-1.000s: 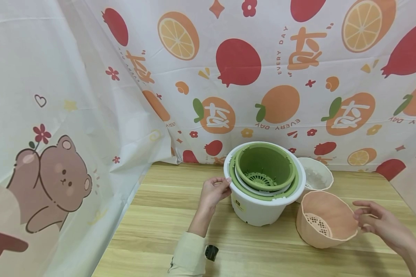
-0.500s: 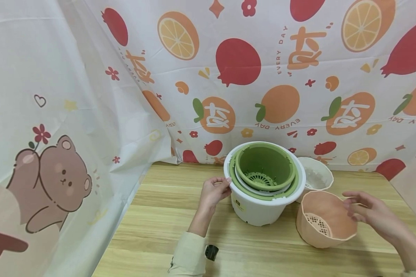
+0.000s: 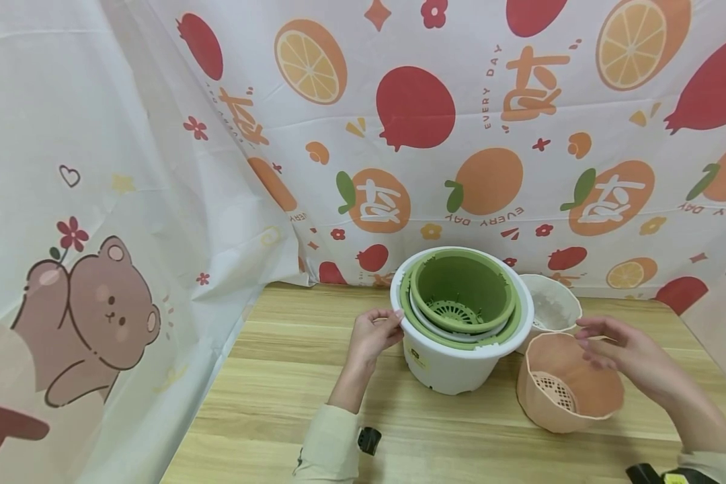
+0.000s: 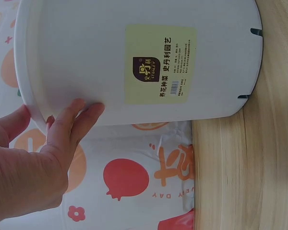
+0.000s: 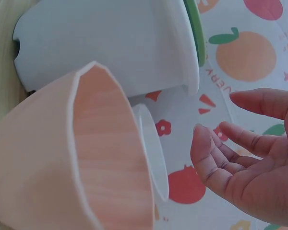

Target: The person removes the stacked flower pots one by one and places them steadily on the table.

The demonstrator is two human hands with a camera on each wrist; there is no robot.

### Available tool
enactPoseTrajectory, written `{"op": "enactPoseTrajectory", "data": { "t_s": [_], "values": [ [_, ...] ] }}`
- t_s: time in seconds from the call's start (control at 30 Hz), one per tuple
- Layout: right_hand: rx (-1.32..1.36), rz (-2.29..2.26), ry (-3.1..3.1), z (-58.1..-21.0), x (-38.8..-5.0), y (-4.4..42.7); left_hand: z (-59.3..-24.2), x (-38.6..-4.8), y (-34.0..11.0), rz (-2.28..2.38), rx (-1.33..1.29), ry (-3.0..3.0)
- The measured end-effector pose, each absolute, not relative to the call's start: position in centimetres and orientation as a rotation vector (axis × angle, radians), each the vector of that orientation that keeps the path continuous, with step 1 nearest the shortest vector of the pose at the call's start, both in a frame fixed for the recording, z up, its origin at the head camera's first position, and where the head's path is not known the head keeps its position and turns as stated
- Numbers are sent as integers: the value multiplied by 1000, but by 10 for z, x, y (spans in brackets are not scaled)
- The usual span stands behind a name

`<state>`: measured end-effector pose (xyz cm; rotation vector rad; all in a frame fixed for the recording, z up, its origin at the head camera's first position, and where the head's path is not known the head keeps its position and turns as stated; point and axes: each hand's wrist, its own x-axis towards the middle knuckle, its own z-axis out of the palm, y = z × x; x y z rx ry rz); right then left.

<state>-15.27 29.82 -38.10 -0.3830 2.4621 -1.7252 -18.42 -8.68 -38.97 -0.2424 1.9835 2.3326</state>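
With thumb and fingers my left hand (image 3: 372,334) pinches the left rim of a large white flowerpot (image 3: 450,370), which stands upright. Its yellowish label (image 4: 161,64) faces the left wrist view. Nested inside it are more pots, the innermost a green flowerpot (image 3: 464,289) with a slotted bottom. My right hand (image 3: 626,353) hovers over the far right rim of a peach flowerpot (image 3: 535,396), fingers loosely bent and holding nothing. Behind the peach pot stands a small white pot (image 3: 565,296), partly hidden by the other pots. In the right wrist view, the hand is apart from every pot.
All the pots stand on a wood-grain table (image 3: 266,403). A white cloth (image 3: 351,134) printed with fruit hangs behind the table. Another cloth with a bear print (image 3: 105,302) hangs at the left.
My right hand has moved left and away from me, from the peach pot's right side over its far rim towards the small white pot. The left hand and the pots have not moved.
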Motion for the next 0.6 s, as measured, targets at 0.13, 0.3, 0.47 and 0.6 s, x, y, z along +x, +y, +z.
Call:
{"op": "enactPoseTrajectory", "data": {
  "t_s": [0.13,0.3,0.47,0.6],
  "values": [
    [-414,-1718,2472,-375,-156,291,-390,-184,-87,2339,-233,1984],
    [-424,-1717,2463,-368,-160,282,-390,-185,-87,2340,-247,1977],
    [-405,-1702,2474,-359,-162,272,-391,-185,-87,2344,-244,1975],
    [-389,-1655,2514,-353,-164,263,-391,-186,-87,2339,-241,1980]
  ]
}}
